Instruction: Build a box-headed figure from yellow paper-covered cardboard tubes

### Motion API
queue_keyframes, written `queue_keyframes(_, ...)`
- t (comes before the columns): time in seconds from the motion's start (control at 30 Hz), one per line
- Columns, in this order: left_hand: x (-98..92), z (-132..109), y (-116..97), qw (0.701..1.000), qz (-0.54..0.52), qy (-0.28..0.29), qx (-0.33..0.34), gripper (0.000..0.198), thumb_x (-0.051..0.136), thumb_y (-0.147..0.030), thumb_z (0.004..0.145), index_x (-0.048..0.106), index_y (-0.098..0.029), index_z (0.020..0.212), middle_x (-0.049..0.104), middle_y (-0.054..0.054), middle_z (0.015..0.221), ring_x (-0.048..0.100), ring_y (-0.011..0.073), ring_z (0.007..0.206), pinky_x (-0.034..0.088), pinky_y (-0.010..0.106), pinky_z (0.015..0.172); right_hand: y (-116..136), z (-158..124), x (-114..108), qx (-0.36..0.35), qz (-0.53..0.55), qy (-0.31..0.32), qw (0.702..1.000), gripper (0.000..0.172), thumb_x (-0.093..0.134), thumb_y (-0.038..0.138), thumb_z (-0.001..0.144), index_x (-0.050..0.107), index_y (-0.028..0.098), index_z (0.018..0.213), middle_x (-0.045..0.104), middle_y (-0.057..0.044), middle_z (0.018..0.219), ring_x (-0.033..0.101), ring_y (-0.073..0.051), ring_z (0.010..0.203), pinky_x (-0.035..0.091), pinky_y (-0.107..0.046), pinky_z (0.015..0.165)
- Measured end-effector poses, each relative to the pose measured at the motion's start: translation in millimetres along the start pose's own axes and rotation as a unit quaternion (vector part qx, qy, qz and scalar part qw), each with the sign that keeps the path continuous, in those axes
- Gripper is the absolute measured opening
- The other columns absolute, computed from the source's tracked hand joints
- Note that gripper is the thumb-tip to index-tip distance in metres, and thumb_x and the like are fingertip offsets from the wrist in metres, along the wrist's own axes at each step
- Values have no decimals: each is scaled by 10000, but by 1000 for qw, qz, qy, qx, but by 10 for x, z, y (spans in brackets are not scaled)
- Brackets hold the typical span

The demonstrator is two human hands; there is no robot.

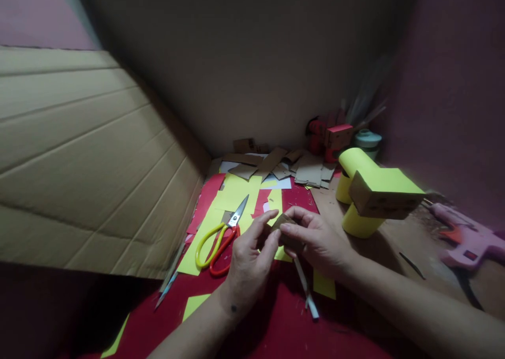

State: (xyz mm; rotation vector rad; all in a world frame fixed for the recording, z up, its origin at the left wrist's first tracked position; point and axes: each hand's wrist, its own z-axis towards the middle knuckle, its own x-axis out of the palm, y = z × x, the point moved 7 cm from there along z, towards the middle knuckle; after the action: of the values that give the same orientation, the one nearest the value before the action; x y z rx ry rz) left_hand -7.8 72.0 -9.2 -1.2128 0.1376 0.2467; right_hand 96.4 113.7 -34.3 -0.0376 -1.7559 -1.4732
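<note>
Both hands meet at the middle over the red surface, around a small brown cardboard piece [282, 222]. My left hand [254, 251] pinches its left side between thumb and fingers. On its right side, my right hand [311, 235] has its thumb and fingers closed on the same piece. The fingers hide much of its shape. Scissors [234, 219] with one yellow and one red handle lie partly open just left of my left hand, on yellow paper [189, 256]. A thin white strip [303, 280] lies below my right hand.
To the right stand a yellow paper and cardboard figure [363, 204] and a pink glue gun [467, 240]. Cardboard scraps [310, 171], a red figure [338, 138] and a teal container [367, 139] are at the back. A large cardboard panel [87, 164] rises at left; a pencil [168, 289] lies near it.
</note>
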Motion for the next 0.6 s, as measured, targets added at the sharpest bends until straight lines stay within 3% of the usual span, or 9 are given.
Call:
queue_keyframes(0.07,-4,-7,-24,998,51,0,40,294,536,-218,936,592,-182,1223,690,66,1127,657,149,999,522,263,897,-2,2,7,-2,6,4,1000,238,790,280,738,576,181,773,596,44,657,520,-66,515,385,-180,456)
queue_keyframes(0.13,-4,-15,-37,993,93,-4,71,308,530,-198,939,602,-135,1232,680,105,1202,646,164,1084,500,269,973,-5,4,10,-4,11,5,1000,248,790,286,737,566,182,766,583,51,648,499,-59,499,373,-181,452)
queue_keyframes(0.47,48,-76,-182,945,224,-24,237,350,525,-103,923,584,-35,1262,713,176,1128,689,171,1045,541,218,933,-43,9,9,12,22,-11,1000,317,814,292,703,525,175,757,542,61,624,452,-47,499,331,-183,455)
queue_keyframes(0.6,56,-91,-202,932,246,-31,264,342,520,-92,922,585,-7,1247,717,194,1105,697,181,1028,542,224,934,-63,15,-9,14,24,-13,1000,310,805,296,720,522,176,763,538,62,629,456,-46,501,320,-180,450)
